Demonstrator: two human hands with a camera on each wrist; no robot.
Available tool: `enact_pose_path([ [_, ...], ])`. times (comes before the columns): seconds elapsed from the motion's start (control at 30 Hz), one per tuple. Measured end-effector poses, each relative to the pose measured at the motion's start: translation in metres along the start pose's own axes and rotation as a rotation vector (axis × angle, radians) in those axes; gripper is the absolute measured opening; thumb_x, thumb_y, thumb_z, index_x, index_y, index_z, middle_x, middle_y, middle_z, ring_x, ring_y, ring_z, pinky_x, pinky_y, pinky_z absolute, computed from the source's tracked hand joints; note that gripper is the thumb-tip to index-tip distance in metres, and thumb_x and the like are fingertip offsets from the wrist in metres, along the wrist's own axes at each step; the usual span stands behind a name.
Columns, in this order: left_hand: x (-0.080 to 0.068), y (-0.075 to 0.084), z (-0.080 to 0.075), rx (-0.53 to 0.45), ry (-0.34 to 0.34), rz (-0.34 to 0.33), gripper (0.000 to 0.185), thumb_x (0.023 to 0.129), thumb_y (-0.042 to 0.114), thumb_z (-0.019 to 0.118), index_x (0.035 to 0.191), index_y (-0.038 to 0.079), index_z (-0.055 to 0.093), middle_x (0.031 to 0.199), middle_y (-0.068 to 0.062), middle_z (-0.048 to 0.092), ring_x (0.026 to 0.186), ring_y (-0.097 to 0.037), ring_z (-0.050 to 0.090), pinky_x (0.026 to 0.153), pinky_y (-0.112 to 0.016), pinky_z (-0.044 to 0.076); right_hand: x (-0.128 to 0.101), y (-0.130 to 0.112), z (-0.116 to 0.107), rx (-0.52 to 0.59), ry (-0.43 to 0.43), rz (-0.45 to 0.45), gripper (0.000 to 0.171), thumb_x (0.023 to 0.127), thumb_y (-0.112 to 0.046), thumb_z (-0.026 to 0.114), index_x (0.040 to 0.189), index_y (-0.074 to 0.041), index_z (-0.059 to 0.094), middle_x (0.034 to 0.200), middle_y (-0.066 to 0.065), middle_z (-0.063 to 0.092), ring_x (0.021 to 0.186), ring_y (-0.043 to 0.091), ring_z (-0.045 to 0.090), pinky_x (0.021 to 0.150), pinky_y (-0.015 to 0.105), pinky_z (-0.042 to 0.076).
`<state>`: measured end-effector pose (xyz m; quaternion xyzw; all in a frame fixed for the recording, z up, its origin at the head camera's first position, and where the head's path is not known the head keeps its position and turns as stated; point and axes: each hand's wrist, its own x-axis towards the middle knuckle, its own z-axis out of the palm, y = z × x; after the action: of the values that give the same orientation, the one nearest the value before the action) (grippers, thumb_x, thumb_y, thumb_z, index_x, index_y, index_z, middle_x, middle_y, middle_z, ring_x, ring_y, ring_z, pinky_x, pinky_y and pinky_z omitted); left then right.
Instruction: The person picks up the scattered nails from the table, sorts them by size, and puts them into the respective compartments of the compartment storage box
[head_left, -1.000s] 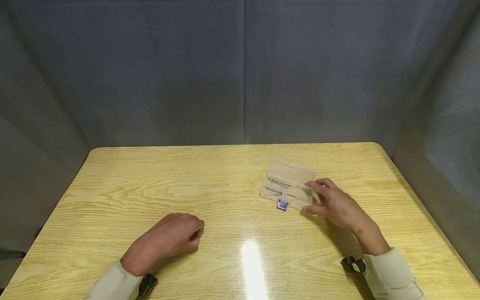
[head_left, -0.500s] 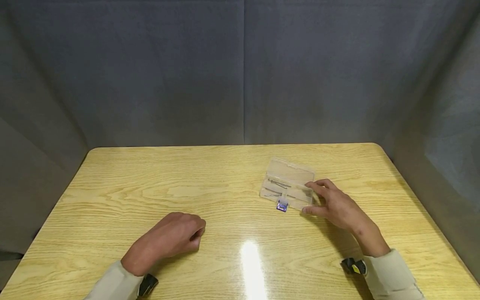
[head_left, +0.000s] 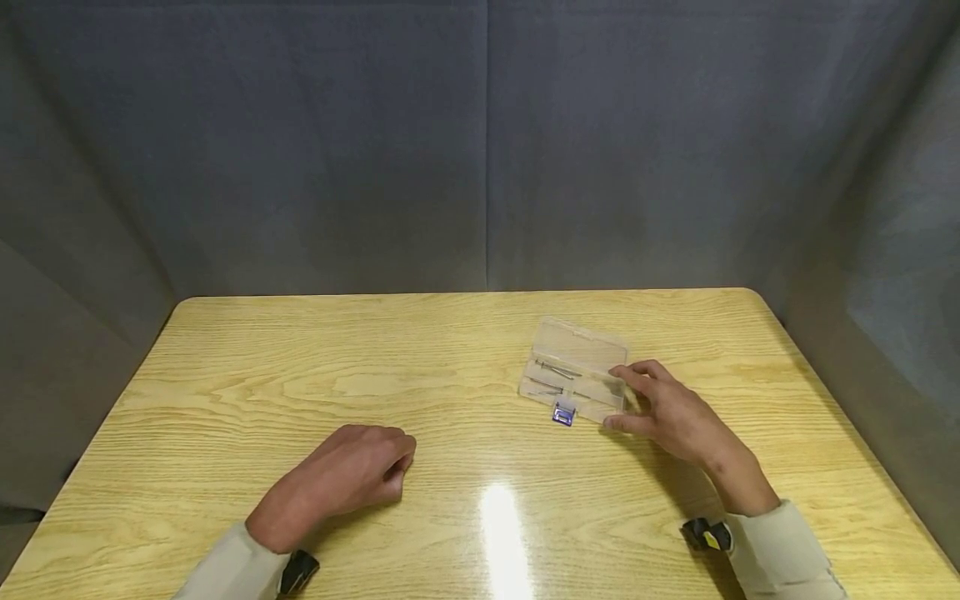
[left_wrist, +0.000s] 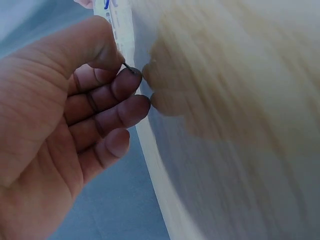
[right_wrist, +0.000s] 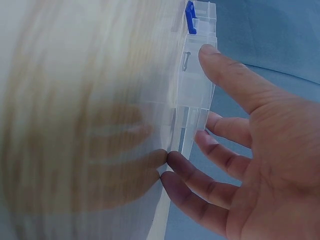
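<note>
A clear plastic box (head_left: 600, 411) lies on the table right of centre, its lid (head_left: 577, 343) swung back and its blue latch (head_left: 563, 414) hanging toward me. Several thin metal nails (head_left: 557, 369) lie in its compartments. At the box's right end my right hand (head_left: 678, 417) holds it, thumb at the near corner and forefinger at the far side. My left hand (head_left: 341, 475) is low over the table, left of the box. In the left wrist view its thumb and forefinger pinch a thin dark metal piece (left_wrist: 129, 67), probably a nail; most of it is hidden.
The wood-grain table (head_left: 300, 358) has rounded far corners. A dark grey curtain (head_left: 337, 167) stands behind it and along both sides. Glare (head_left: 504, 533) shows on the tabletop near the front.
My left hand has shifted very slightly to the right. The right hand keeps its hold at the box's end, and the box shows no clear movement.
</note>
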<state>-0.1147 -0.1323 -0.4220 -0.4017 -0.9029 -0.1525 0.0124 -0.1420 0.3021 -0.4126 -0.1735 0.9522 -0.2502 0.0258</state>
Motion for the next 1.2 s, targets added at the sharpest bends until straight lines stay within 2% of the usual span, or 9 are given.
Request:
enact_pose_path([
  [0.3,0.008,0.004,0.000,-0.014,-0.040,-0.001,0.033,0.082,-0.002,0.063,0.074,0.022,0.042,0.068,0.012,0.034,0.059,-0.004,0.029,0.053,-0.024,0.028,0.000,0.001,0.000,-0.003,-0.002,-0.016,0.071,0.091,-0.036,0.080,0.147,-0.001,0.052,0.138,0.017,0.049,0.109,0.033,0.059,0.086,0.055,0.050],
  [0.63,0.017,0.006,-0.001,-0.004,-0.017,0.031,0.031,0.081,-0.003,0.064,0.076,0.022,0.046,0.071,0.013,0.038,0.060,-0.004,0.035,0.053,-0.024,0.033,-0.001,0.000,0.000,-0.013,0.012,-0.032,0.070,0.090,-0.034,0.081,0.145,-0.001,0.054,0.136,0.017,0.050,0.105,0.032,0.060,0.085,0.053,0.050],
  [1.0,0.028,0.006,-0.007,-0.029,-0.049,0.052,0.030,0.092,-0.001,0.063,0.077,0.021,0.050,0.073,0.011,0.041,0.063,-0.005,0.038,0.055,-0.025,0.035,-0.001,0.000,-0.001,-0.013,0.007,-0.023,0.070,0.091,-0.035,0.081,0.145,-0.001,0.054,0.138,0.018,0.050,0.110,0.036,0.061,0.086,0.056,0.050],
  [1.2,0.036,0.006,-0.007,-0.029,-0.044,0.054,0.020,0.094,0.001,0.064,0.084,0.019,0.061,0.081,0.011,0.052,0.066,-0.004,0.044,0.059,-0.025,0.042,-0.001,-0.001,-0.001,-0.017,0.007,-0.004,0.071,0.090,-0.036,0.081,0.146,-0.002,0.053,0.139,0.018,0.049,0.115,0.038,0.060,0.088,0.058,0.050],
])
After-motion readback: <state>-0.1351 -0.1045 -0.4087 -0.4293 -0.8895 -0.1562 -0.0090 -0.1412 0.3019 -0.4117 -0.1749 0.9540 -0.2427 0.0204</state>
